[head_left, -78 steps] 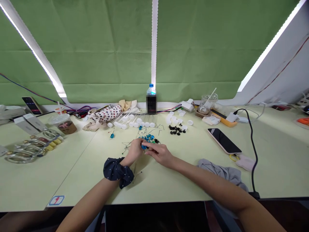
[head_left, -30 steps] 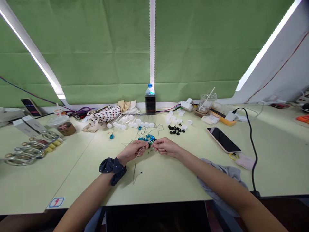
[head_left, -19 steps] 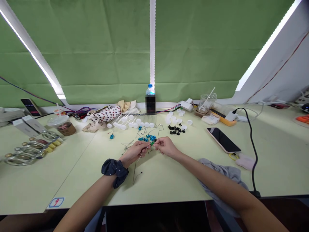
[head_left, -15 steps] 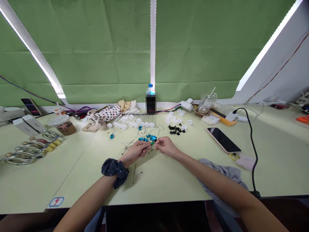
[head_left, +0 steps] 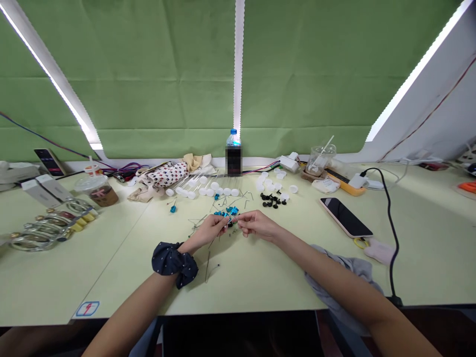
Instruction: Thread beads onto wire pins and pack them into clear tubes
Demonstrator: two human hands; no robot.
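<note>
My left hand (head_left: 210, 230), with a dark dotted scrunchie (head_left: 174, 265) on its wrist, is closed in a pinch on a thin metal rod (head_left: 210, 244). The rod's lower end slants out below the fingers. Fingertips of my right hand (head_left: 259, 226) are pinched together just to the right, almost meeting the left ones; what they hold is too small to make out. Blue small parts (head_left: 231, 211) lie directly behind both hands. Bent thin metal rods (head_left: 207, 267) rest on the table in front of the left hand, and others lie behind it.
White round caps (head_left: 267, 184) and black knob-like pieces (head_left: 274, 201) lie behind my right hand. Clear tubes with white ends (head_left: 203, 191) are at the back. A bottle (head_left: 233, 158), drink cups (head_left: 102, 193), a phone (head_left: 345, 217) and a black cable (head_left: 390, 223) stand or lie around.
A green piece visible between my fingertips half a second ago no longer shows. My hands have shifted slightly, and less of the rod shows below the left hand.
</note>
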